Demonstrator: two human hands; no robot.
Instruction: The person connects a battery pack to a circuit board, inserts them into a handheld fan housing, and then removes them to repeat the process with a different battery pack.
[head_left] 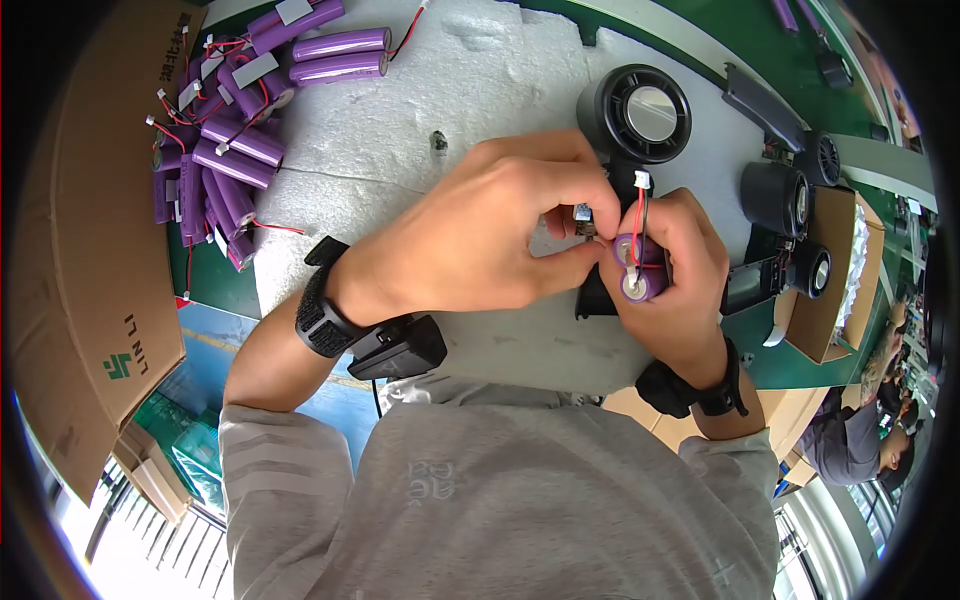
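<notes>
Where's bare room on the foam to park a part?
Foam sheet: widest patch between the purple battery pile and left hand, one dark spot aside; also the near strip between that hand and the grey shirt. Crowded: left edge at the pile, and right, around the black round unit and right hand.

We get bright light, highlights streaking the batteries by the far left corner of the foam sheet, glare well beyond its near edge, and curved distortion toward our black rim.
</notes>
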